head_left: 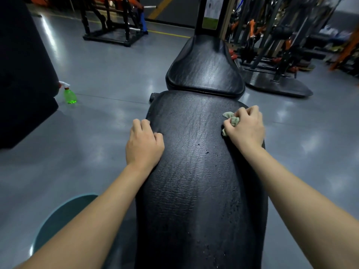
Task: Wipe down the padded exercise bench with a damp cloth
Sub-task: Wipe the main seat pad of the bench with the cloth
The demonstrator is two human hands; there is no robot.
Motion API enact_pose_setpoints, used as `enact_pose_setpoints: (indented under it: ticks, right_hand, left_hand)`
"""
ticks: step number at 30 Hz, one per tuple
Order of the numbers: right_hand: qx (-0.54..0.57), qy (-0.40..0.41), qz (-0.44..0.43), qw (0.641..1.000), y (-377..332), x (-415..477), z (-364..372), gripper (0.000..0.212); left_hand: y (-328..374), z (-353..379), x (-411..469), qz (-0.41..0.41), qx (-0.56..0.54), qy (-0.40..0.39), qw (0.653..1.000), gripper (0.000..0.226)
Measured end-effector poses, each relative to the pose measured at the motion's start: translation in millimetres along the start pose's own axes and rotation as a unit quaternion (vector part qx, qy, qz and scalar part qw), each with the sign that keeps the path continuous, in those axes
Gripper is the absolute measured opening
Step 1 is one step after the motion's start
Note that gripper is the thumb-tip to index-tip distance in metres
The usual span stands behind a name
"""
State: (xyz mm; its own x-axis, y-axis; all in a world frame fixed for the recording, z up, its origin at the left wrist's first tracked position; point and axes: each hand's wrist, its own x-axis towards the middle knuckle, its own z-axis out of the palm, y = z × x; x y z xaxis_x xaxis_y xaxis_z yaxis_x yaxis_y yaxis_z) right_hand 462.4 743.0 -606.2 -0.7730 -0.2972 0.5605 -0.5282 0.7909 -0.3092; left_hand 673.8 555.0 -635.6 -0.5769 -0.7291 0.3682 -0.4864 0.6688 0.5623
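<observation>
Head view: the exercise bench is filling the centre of the frame, its long back pad (194, 171) running from the bottom edge up to mid-frame and the shorter seat pad (204, 68) sitting just beyond it, w/ a narrow gap btwn them. The right hand (245, 127) is bunching a pale green cloth (232, 120) in curled fingers and pressing it onto the back pad's right edge, mid-frame right. The left hand (143, 144) is lying on the pad's left edge w/ fingers curled; can't tell whether they're hooking the edge or just bracing. Handling, as a guess: the cloth is looking small, soft and light, so it's prob. best kept wadded in the palm w/ a flat face down. The black vinyl is showing cracks and small pits, so it's likely giving under pressure, snagging the cloth at torn spots and getting slick where wet. The bench itself is prob. heavy and needing no lifting, only a steadying hand on the rim. Count: 2 pads, 1 cloth, 2 hands, 1 green spray bottle (69, 94) standing on the grey floor (108, 78) at centre left, well apart from the bench.
</observation>
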Motion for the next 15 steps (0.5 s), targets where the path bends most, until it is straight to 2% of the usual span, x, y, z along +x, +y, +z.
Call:
enact_pose_setpoints:
  ticks: [8, 11, 15]
  right_hand:
    - [0.029, -0.009, -0.141, 0.989, -125.1, -1.3, 46.2, 0.032]
    - [0.014, 0.001, -0.145, 0.989, -152.4, -0.3, 56.0, 0.032]
    - [0.028, 0.012, -0.142, 0.989, -153.2, -0.2, 59.1, 0.031]
  left_hand:
    - [-13.2, -19.6, 8.0, 0.037, 0.013, -0.073, 0.997, 0.042]
    - [-19.5, -24.2, 8.2, 0.051, 0.017, -0.088, 0.995, 0.047]
    - [-21.5, -20.6, -0.5, 0.058, 0.031, -0.090, 0.994, 0.054]
